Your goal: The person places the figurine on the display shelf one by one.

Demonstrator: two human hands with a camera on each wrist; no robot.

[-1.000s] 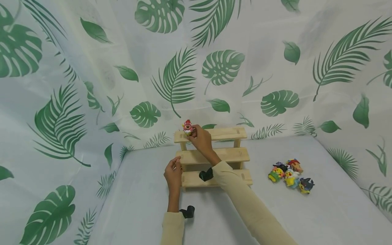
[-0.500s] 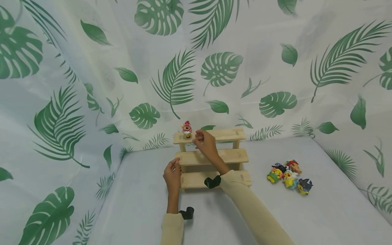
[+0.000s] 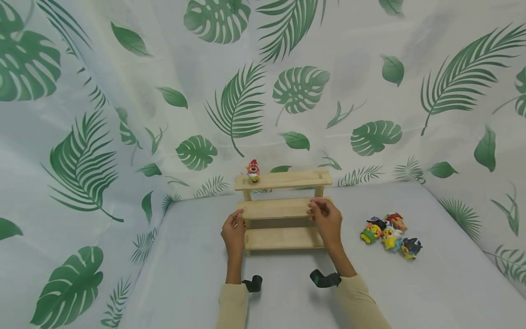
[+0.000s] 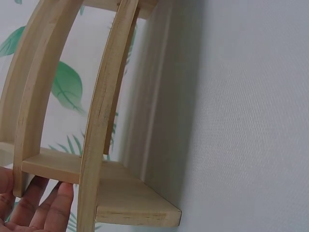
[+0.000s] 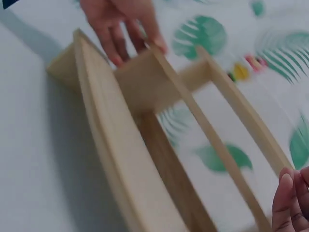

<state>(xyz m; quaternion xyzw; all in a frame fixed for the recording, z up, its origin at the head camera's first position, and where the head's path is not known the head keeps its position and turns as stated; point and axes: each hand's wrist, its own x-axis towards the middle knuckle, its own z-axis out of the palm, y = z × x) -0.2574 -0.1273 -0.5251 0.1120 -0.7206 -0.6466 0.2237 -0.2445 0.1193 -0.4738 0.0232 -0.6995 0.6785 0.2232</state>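
One pink, red-topped figurine (image 3: 253, 172) stands upright on a wooden three-tier stand (image 3: 283, 237), near the left end of the top board (image 3: 289, 178), while the left hand (image 3: 234, 233) grips the middle board (image 3: 275, 209) by its left end and the right hand (image 3: 327, 221) bends its fingers (image 3: 319, 202) at that board's right end, whether gripping I cannot tell.

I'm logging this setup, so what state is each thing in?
Wooden shelf: upright on the white surface.
Red-topped figurine: standing on the top tier, toward its left end, unheld.
Loose figurines: clustered together, right of the shelf.
Left hand: holding the shelf's left side.
Right hand: fingers curled by the middle tier, right end; grip unclear.
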